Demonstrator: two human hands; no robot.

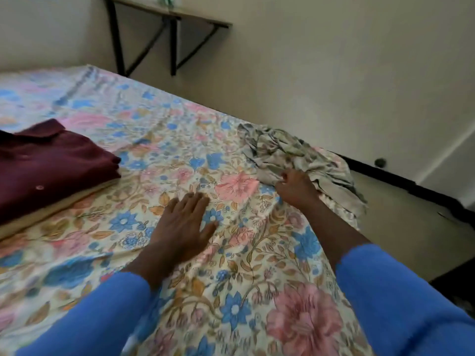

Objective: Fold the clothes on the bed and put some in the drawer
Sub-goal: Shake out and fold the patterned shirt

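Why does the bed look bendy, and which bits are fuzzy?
Head view: the wide lens bends the edge of the bed; light is soft, no glare; the shelf and far bed corner are fuzzy; the left hand, right hand and crumpled garment are sharper.

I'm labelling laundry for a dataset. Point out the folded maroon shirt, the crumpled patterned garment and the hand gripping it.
folded maroon shirt (51,165), head view, middle of its top face
crumpled patterned garment (282,152), head view, its bunched upper folds
right hand (295,186), head view, back of the hand
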